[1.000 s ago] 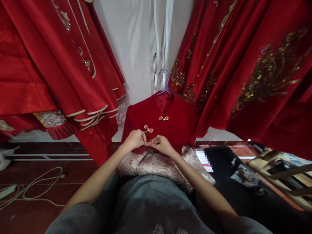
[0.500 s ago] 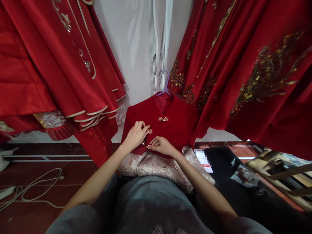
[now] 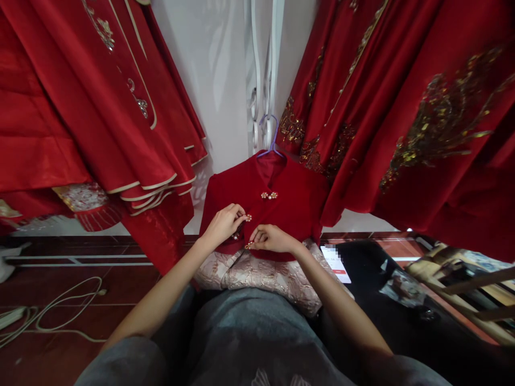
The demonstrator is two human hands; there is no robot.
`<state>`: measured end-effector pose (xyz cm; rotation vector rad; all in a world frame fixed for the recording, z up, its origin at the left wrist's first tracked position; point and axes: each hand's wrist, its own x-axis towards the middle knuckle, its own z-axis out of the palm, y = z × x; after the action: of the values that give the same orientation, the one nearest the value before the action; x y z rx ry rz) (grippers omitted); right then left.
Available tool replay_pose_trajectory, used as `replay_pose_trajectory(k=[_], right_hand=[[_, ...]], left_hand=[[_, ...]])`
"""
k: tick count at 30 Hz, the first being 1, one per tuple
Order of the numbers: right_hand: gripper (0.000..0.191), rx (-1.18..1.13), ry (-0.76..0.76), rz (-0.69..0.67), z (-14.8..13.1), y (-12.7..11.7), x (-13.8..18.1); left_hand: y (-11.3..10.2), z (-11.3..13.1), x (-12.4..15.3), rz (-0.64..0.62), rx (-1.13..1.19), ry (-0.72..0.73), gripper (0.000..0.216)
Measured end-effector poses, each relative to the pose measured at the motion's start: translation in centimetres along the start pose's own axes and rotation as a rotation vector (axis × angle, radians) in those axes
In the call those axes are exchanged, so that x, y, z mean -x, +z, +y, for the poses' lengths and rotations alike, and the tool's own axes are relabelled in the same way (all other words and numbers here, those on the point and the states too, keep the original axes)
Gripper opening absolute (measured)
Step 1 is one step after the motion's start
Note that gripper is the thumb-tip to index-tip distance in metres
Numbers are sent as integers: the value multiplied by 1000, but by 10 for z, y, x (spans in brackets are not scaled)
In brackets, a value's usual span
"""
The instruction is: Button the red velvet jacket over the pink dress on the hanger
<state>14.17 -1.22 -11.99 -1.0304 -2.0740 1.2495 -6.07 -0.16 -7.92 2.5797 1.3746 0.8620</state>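
Observation:
In front of me a short red jacket (image 3: 298,206) hangs on a purple wire hanger (image 3: 274,140), its collar at the top. A pearl flower clasp (image 3: 269,195) joins its front below the collar. My left hand (image 3: 224,224) is closed in a pinch on the jacket's left-side front edge, at another pearl clasp piece (image 3: 248,218). Lower and to the right, my right hand (image 3: 274,238) pinches a small pearl clasp piece (image 3: 249,245) near the hem. Part of a further clasp shows dimly under my left hand. Pale pink brocade cloth (image 3: 257,272) lies beneath the jacket, across my lap.
Long red gowns hang on the left (image 3: 120,118) and right (image 3: 362,161), the right ones with gold sequins. A phone with a lit screen (image 3: 336,265) and a plastic bag (image 3: 402,289) lie on a black surface. A white cable (image 3: 60,300) coils on the tiled floor.
My right hand has shifted slightly right with the clasp piece in its fingers. My left hand has moved a little down, its index finger now bent in closer to the thumb.

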Motion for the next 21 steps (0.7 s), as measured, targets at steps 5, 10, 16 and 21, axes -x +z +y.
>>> replay_pose_trajectory(k=[5, 10, 16, 21], right_hand=[[22, -33, -1, -52, -5, -7, 5], [21, -8, 1, -47, -5, -3, 4], [19, 22, -11, -153, -11, -17, 12], [18, 73, -19, -266, -28, -41, 30]], left_hand=[[-1, -4, -2, -45, 234, -128, 13], [-4, 2, -2, -32, 219, -215, 8], [-2, 6, -1, 2, 183, -161, 10], [-4, 15, -11, 145, 29, 4, 23]])
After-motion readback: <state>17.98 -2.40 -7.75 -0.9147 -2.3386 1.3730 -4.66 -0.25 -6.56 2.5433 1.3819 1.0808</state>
